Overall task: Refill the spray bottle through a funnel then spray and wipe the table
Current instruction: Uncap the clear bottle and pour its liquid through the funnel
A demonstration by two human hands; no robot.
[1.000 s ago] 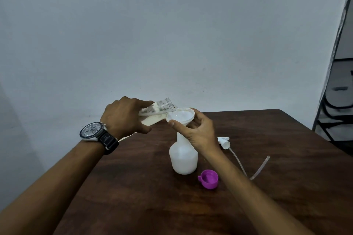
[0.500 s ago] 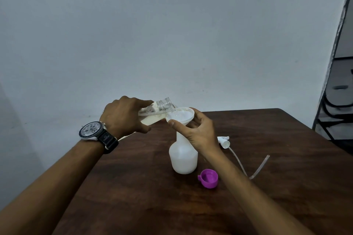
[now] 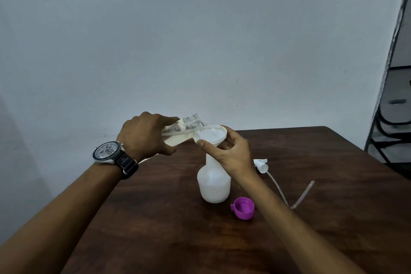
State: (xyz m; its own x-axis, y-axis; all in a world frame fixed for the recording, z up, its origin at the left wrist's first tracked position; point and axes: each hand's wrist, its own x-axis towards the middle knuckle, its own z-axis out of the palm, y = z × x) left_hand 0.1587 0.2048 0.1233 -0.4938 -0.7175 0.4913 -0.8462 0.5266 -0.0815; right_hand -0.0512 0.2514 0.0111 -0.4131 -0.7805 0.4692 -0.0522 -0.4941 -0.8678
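A white spray bottle (image 3: 214,184) stands upright on the dark wooden table (image 3: 155,218), with a white funnel (image 3: 211,134) in its neck. My right hand (image 3: 229,153) grips the funnel by its rim and stem. My left hand (image 3: 146,133) holds a clear plastic bottle (image 3: 189,125) tipped almost flat, its open mouth over the funnel's rim. Whitish liquid lies in the lower part of the clear bottle and in the funnel. The spray head (image 3: 261,163) with its clear tube lies on the table to the right.
A purple cap (image 3: 243,208) lies open side up just right of the spray bottle's base. A plain wall runs behind the table's far edge. Dark metal chair frames (image 3: 391,118) stand beyond the table's right corner. A wristwatch (image 3: 113,155) is on my left wrist.
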